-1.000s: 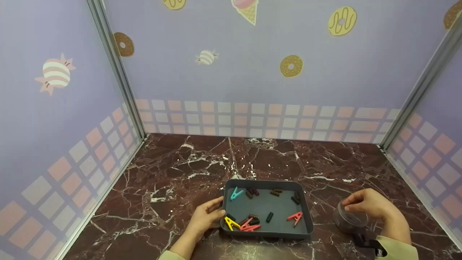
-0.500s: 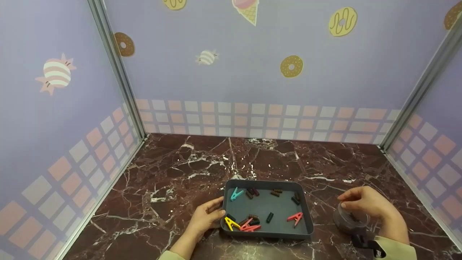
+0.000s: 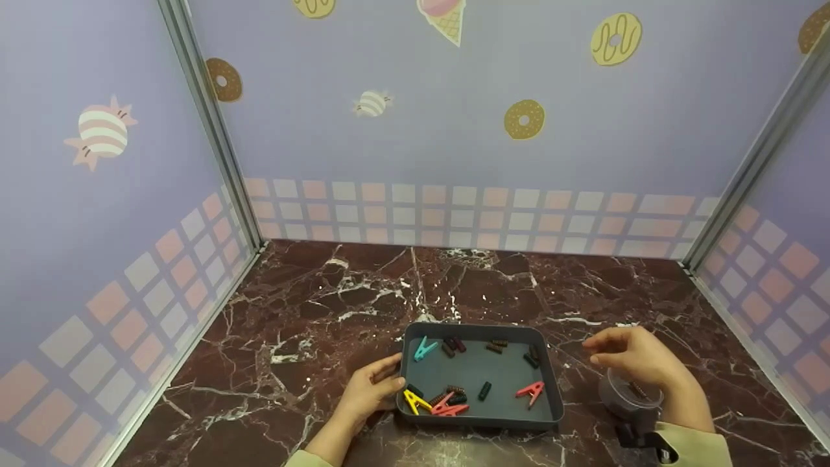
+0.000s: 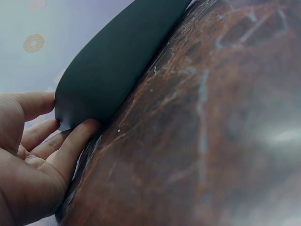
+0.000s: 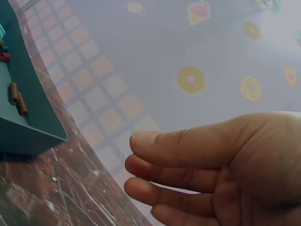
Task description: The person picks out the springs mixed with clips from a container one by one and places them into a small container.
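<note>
My left hand [image 3: 373, 389] rests against the left side of a dark grey tray [image 3: 480, 421], its fingertips and thumb touching the outer wall [image 4: 108, 66]. Inside the tray lie a turquoise clothespin [image 3: 425, 348], a yellow clothespin [image 3: 415, 402] and red clothespins [image 3: 532, 390]. Small ridged cylinders, black [image 3: 485, 390] and brown [image 3: 495, 348], are scattered among them. At the right, my right hand [image 3: 639, 357] hovers over a clear round tub [image 3: 613, 401], fingers apart from the thumb and nothing between them. A brown ridged cylinder [image 3: 637, 389] shows in the tub, partly behind the wrist.
Dark red marble-patterned tabletop [image 3: 324, 311] surrounds the tray. Purple panels with sweets printed on them stand at the back [image 3: 441, 155], left [image 3: 39, 214] and right, joined by metal corner posts [image 3: 214, 123].
My right hand has lifted from the tub's rim and moved left toward the tray, its fingers spreading. The brown cylinder in the tub has come into view. My left hand and the tray stay put.
</note>
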Demonstrator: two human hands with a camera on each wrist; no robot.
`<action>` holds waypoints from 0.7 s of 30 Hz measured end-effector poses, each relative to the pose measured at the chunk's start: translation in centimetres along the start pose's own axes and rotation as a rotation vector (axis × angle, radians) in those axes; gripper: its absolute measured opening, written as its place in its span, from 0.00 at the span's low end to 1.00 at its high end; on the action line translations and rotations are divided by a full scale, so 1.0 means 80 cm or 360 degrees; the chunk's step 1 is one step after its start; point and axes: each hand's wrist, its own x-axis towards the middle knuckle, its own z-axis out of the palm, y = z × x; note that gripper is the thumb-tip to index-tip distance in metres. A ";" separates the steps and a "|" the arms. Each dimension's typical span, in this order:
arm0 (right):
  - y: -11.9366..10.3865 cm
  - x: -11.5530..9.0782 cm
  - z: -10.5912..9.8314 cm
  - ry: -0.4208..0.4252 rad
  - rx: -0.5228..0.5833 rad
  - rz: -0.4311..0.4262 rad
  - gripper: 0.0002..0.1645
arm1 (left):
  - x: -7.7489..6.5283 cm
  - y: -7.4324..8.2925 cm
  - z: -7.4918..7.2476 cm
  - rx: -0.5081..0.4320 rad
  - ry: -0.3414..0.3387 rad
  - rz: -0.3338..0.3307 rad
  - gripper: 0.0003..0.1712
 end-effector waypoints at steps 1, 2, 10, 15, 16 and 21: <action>-0.002 0.002 0.002 0.0010 0.0018 -0.0017 0.19 | 0.000 0.000 0.000 0.0004 0.0000 0.0001 0.35; -0.004 0.003 0.005 0.0019 0.0050 -0.0031 0.19 | -0.001 0.000 0.000 0.0007 0.0002 0.0000 0.35; -0.014 0.019 0.028 0.0081 0.0227 -0.0099 0.24 | 0.001 0.000 0.000 -0.0015 -0.0005 0.0013 0.36; -0.022 0.030 0.045 0.0067 0.0315 -0.0215 0.24 | 0.001 -0.001 0.000 -0.0022 -0.0006 0.0021 0.36; -0.024 0.032 0.048 0.0061 0.0345 -0.0242 0.24 | 0.001 -0.001 0.000 -0.0026 -0.0006 0.0022 0.36; -0.031 0.043 0.069 0.0047 0.0434 -0.0369 0.22 | 0.000 0.000 0.001 -0.0026 0.0000 0.0027 0.36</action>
